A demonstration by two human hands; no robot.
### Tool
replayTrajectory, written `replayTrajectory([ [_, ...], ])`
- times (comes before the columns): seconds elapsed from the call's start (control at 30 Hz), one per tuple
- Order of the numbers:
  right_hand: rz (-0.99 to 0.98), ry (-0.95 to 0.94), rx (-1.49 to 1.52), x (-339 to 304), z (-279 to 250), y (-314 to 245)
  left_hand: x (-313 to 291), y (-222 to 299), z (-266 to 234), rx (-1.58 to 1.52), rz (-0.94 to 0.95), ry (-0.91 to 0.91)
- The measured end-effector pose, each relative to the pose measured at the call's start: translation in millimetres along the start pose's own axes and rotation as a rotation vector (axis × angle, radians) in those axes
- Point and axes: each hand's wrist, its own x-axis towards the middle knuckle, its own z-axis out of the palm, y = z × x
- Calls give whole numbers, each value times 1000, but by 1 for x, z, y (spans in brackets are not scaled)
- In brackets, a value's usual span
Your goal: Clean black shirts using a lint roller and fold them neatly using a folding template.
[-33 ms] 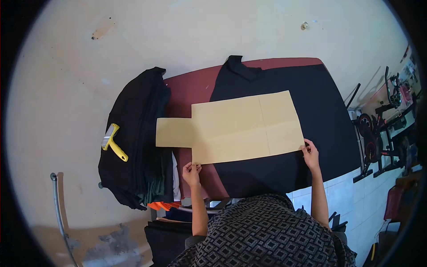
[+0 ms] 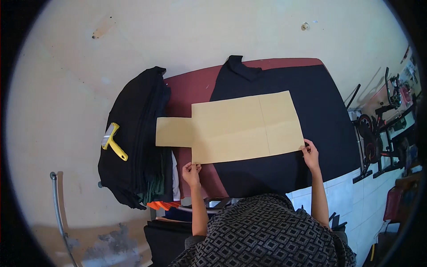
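Observation:
A tan cardboard template (image 2: 235, 127), wide with a narrower tab at its left end and a crease line toward the right, lies over a black shirt (image 2: 327, 111). The shirt is spread on its side, its collar and one sleeve hidden under the cardboard or out of clear sight. My left hand (image 2: 191, 174) pinches the template's near left corner. At the near right corner, my right hand (image 2: 311, 155) grips the edge between thumb and fingers.
Beneath the shirt is a dark red tabletop (image 2: 189, 95). A stack of dark folded garments (image 2: 133, 111) fills its left end, with a yellow-handled scraper-like tool (image 2: 116, 144) on top. More dark cloth (image 2: 167, 238) sits below the near edge. An exercise bike (image 2: 373, 138) stands at the right.

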Motion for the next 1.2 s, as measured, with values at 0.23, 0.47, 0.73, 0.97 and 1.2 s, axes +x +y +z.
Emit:
replayTrajectory([
  [0.23,134,-65,113,-2,-8,-9,-1,0,1,-26,18,51],
  [0.47,148,-185,201,6,-14,-4,-1,-8,2,-19,82,98],
  [0.73,140,-276,281,9,-22,7,-7,-9,7,78,151,152],
  [0.97,120,-355,298,9,-29,2,-2,-17,5,68,182,191],
  [1.2,112,-381,292,10,-32,4,-6,-19,8,92,221,232],
])
